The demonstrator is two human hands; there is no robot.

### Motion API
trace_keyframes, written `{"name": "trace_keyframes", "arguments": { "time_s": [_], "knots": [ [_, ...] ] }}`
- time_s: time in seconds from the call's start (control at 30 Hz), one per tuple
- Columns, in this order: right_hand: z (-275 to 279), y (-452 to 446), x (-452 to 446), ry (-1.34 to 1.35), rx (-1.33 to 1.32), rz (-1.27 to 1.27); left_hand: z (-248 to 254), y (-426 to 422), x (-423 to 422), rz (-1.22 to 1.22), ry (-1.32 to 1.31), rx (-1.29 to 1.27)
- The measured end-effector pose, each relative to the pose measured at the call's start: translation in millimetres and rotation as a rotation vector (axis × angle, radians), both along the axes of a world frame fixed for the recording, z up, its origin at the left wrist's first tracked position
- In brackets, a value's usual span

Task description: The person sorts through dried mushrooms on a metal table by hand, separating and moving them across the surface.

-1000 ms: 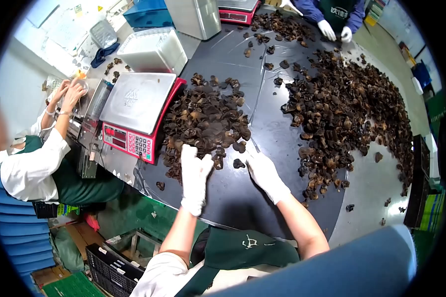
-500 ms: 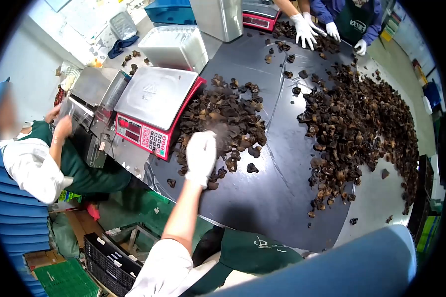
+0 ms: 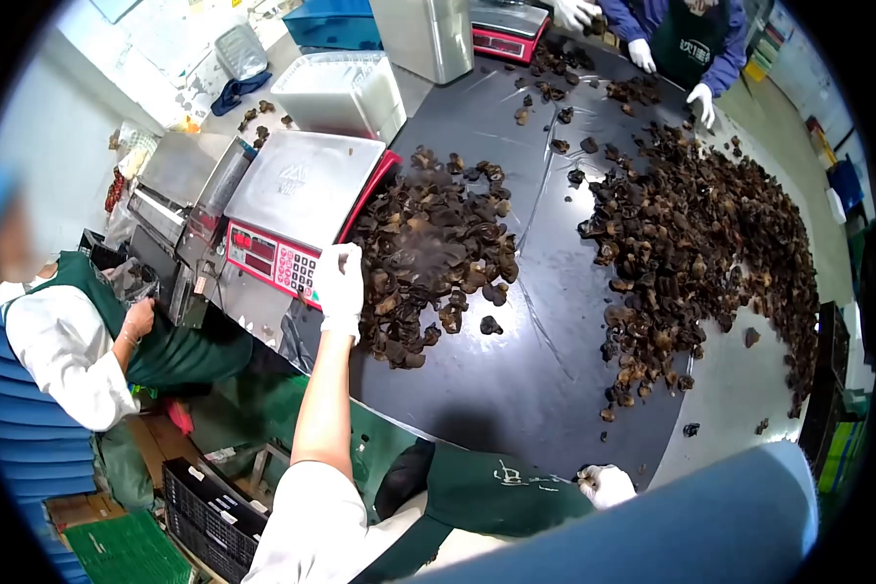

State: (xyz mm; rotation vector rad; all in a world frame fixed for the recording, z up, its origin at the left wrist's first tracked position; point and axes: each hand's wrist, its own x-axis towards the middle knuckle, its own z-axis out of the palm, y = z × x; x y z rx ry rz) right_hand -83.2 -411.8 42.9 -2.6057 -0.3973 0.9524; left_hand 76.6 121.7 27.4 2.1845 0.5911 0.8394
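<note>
My left hand [image 3: 341, 290], in a white glove, is at the front right corner of the red scale [image 3: 302, 187], beside its keypad. Its fingers are curled closed, and whatever they may hold is hidden. Just to its right lies a heap of dark brown, curled pieces [image 3: 433, 248] that look like dried mushrooms. My right hand [image 3: 608, 486], also gloved in white, is low by my green apron, partly cut off by the blue brim. Its fingers close on a small dark piece. One loose brown piece [image 3: 492, 325] lies on the dark tabletop [image 3: 545, 389].
A larger heap [image 3: 711, 234] of the same pieces spreads along the right. Clear plastic tubs [image 3: 341, 97] stand behind the scale, near a second red scale [image 3: 506, 37]. Co-workers' gloved hands [image 3: 640, 55] are at the far edge. Another person [image 3: 78, 331] works at left. Black crates [image 3: 209, 516] stand below.
My left hand has moved left from the heap to the scale's corner. My right hand has come into view at the bottom. Across the table, co-workers' hands have drawn back from the pieces.
</note>
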Motion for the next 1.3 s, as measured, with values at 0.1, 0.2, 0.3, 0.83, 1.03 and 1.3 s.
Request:
{"name": "trace_keyframes", "arguments": {
  "time_s": [0.1, 0.2, 0.3, 0.83, 1.03, 1.3],
  "knots": [
    [6.3, 6.7, 5.1, 0.037, -0.021, -0.014, -7.0, -20.7, -35.3, -0.103, 0.018, -0.223],
    [10.8, 15.4, 14.2, -0.08, 0.07, 0.068, 33.7, -98.8, -66.3, -0.279, 0.284, -0.636],
    [7.8, 49.9, 18.3, 0.139, 0.616, -0.561, -29.4, -186.3, -104.9, -0.969, 0.155, -0.21],
    [0.4, -20.3, 0.0, 0.336, 0.601, -0.532, -60.2, -299.3, -137.8, -1.547, 0.41, -0.338],
    [-1.3, 29.6, -6.9, -0.197, 0.415, 0.229, -44.8, -284.1, -112.2, -1.289, 0.409, -0.451],
    [21.5, -61.3, -23.9, 0.121, -0.133, 0.065, -56.7, -286.4, -15.5, -1.052, 0.107, -0.048]
  ]
}}
